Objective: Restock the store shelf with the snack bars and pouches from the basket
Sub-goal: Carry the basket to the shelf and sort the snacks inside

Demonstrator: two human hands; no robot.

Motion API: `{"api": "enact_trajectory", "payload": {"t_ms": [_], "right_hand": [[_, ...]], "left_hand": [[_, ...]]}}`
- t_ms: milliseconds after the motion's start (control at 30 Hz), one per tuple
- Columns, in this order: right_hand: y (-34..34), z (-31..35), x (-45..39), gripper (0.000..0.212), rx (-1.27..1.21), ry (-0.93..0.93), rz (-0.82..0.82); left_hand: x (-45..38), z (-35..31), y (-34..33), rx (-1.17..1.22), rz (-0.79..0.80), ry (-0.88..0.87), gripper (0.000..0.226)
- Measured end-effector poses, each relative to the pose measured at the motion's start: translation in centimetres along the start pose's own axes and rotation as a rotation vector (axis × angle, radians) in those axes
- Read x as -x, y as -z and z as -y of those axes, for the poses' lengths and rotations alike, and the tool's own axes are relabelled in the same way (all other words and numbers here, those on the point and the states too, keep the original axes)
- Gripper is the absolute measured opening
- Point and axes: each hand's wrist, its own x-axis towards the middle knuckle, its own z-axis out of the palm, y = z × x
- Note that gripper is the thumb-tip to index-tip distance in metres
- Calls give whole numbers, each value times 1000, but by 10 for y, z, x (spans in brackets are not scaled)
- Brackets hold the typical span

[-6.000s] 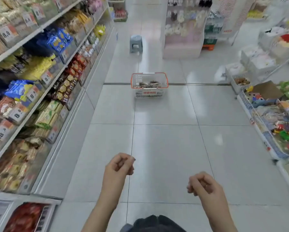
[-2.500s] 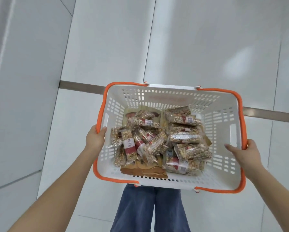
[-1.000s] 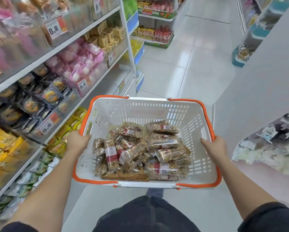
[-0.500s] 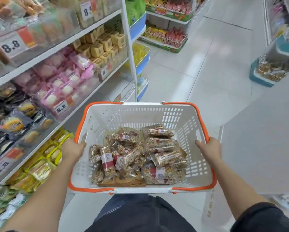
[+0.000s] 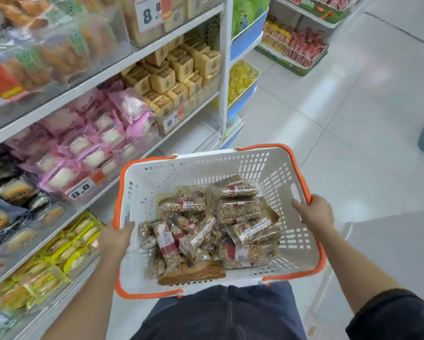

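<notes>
I carry a white basket (image 5: 201, 165) with orange rim handles at waist height. My left hand (image 5: 116, 238) grips its left rim and my right hand (image 5: 315, 212) grips its right rim. Inside lie several clear-wrapped snack bars (image 5: 238, 209) of nuts and seeds with red and white labels. Brown pouches (image 5: 193, 274) lie flat under them at the near wall. The store shelf (image 5: 122, 62) runs along my left.
The shelves hold pink packets (image 5: 95, 143), tan boxed cakes (image 5: 179, 72), yellow packets (image 5: 59, 253) and dark wrapped cakes (image 5: 10, 197). A blue rack (image 5: 245, 94) stands past the shelf end. A green display (image 5: 296, 45) sits further on. White tiled floor opens ahead right.
I walked up to the basket, lifted it in both hands and turned to the aisle. Over the last second the shelf has come nearer on my left.
</notes>
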Motion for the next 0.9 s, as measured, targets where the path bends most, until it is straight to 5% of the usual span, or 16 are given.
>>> {"api": "enact_trajectory", "payload": {"t_ms": [433,633,767,900], "right_hand": [[-46,75,-155,14,321,154,446],[-115,119,-241,19,694,323,713],[-181,119,-314,41,877,375,834],[-237,119,-345,27,1003,482,905]], "left_hand": [[14,29,-64,259,-112,429,29],[39,43,-136,468,-277,689,27],[48,46,-195,556,-410,806,41],[26,61,-243,600,-478,871,47]]}}
